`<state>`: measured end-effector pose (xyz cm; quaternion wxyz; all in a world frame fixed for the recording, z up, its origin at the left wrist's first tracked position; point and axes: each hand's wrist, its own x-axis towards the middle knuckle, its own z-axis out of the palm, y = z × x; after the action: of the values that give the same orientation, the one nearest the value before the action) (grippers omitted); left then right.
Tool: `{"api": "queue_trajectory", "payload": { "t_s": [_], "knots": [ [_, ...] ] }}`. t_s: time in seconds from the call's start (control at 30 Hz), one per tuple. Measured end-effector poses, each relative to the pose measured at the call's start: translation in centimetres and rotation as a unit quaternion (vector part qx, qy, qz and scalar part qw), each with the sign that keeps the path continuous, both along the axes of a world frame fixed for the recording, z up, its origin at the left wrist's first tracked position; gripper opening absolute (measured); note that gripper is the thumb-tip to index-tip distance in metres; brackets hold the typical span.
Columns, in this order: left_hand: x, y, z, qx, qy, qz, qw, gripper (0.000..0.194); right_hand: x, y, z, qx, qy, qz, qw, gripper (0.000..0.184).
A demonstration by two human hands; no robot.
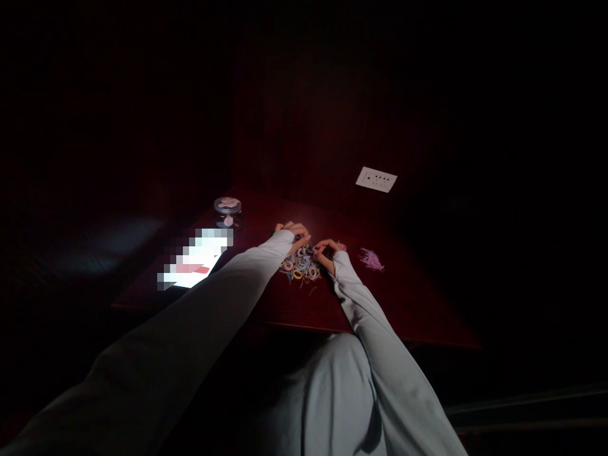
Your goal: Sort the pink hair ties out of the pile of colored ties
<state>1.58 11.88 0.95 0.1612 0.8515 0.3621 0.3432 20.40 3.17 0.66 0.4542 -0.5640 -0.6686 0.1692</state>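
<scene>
A pile of small multicoloured hair ties [300,271] lies on the dark red table, many of them ring-shaped. My left hand [295,233] reaches over the pile's far side with its fingers bent inward and closed; what they hold is too small to make out. On the pile's right edge, my right hand [327,252] has thumb and forefinger drawn together in a pinch. Whatever sits between them cannot be made out. A heap of pink-purple small pieces [372,259] rests to the right of my right hand, and a bit more pink shows just behind that hand.
A lidded clear jar [228,213] stands at the table's back left. In front of it a bright, pixelated screen [199,261] lies on the table [408,304], beside my left forearm. A white socket plate [377,180] is on the wall behind. The surroundings are very dark.
</scene>
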Motion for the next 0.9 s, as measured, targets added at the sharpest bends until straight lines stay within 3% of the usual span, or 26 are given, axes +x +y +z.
{"api": "queue_trajectory", "payload": {
  "t_s": [0.13, 0.6, 0.7, 0.9],
  "knots": [
    [0.0, -0.2, 0.1, 0.001, 0.004, -0.014, 1.000, 0.027, 0.0, 0.1, 0.2, 0.015, 0.029, -0.002, 0.999, 0.035],
    [-0.3, -0.5, 0.5, -0.002, 0.011, -0.025, 1.000, 0.024, 0.2, -0.7, 1.4, 0.035, -0.084, -0.033, 0.995, 0.041],
    [-0.3, -0.4, 0.6, -0.003, 0.009, -0.002, 1.000, 0.023, 1.3, -0.8, 1.7, 0.039, -0.114, -0.088, 0.989, 0.041],
    [-0.4, -0.4, 0.8, -0.010, 0.014, 0.013, 1.000, 0.020, 5.4, -1.4, 1.8, 0.000, -0.125, -0.289, 0.949, 0.046]
  ]
}}
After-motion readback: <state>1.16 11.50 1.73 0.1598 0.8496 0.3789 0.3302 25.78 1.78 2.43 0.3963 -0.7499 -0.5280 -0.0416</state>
